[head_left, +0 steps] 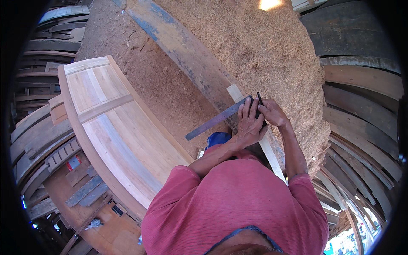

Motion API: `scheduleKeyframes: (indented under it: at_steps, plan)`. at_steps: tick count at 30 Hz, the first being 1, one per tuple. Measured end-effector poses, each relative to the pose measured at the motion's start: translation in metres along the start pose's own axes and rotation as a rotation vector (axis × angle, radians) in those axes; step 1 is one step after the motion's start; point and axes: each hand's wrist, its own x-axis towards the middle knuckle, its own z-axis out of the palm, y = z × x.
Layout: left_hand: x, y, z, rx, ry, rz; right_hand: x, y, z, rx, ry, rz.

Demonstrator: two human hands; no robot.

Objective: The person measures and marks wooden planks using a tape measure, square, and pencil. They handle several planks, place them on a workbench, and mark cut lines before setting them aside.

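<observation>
My left hand [250, 124] grips a try square, its fingers over the dark stock. The square's long metal blade [216, 122] points out to the left, past the edge of the work. A narrow pale wood strip [272, 157] runs beneath both hands, and its far end [234, 92] shows beyond the square. Close beside the left hand, my right hand [273, 113] pinches a thin dark pencil [259, 97] against the square's stock. Where the pencil's lower tip lies is hidden by the fingers.
Under the strip lies a long weathered plank [182, 51] with worn blue paint. A panelled wooden door [123, 127] stands to the left. Sawdust [272, 55] covers the ground. Stacked boards line the left side and the right [361, 80]. Small items lie on a brown board [110, 233] at lower left.
</observation>
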Motion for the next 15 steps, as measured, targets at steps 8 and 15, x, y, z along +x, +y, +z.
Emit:
scheduleKeyframes:
  at_steps: [8,15]
  plan:
    - [0.0014,0.0011,-0.0013,0.006,0.02,0.0,-0.0012,-0.0043,-0.0006,-0.058,0.02,0.017]
    - [0.0012,0.0014,0.0003,0.003,0.027,-0.011,0.0002,0.0007,-0.0007,-0.033,0.013,0.0]
